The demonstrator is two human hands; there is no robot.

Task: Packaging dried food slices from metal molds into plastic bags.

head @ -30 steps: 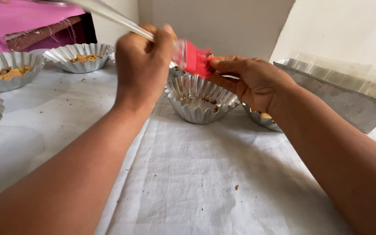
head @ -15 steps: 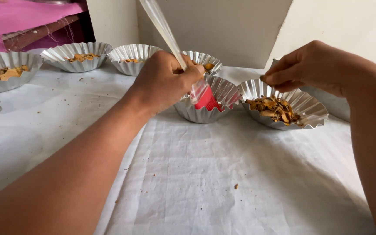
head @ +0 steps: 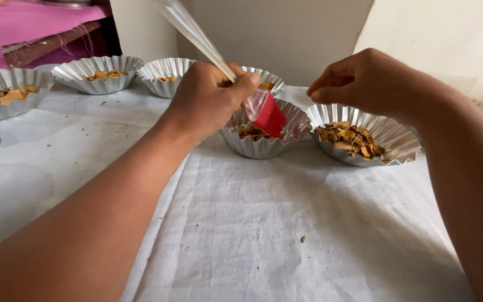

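Note:
My left hand (head: 208,98) grips a brush with a clear handle and a red head (head: 269,116). The red head dips into a fluted metal tin (head: 292,133) at the middle of the table, which holds a few brown pieces. My right hand (head: 367,81) hovers over a second fluted tin (head: 395,146) to the right, filled with brown and yellow chips. Its fingers are pinched together, and I cannot see anything between them.
More fluted tins with yellow pieces stand along the back: one (head: 6,98) at the far left, another (head: 97,72), a third (head: 166,75), and one (head: 268,81) partly hidden behind my left hand. A white cloth (head: 264,235) covers the table. Pink fabric (head: 34,22) lies at the back left.
My right hand let go of the brush head and moved right, over the filled tin. My left hand lowered the red head into the middle tin.

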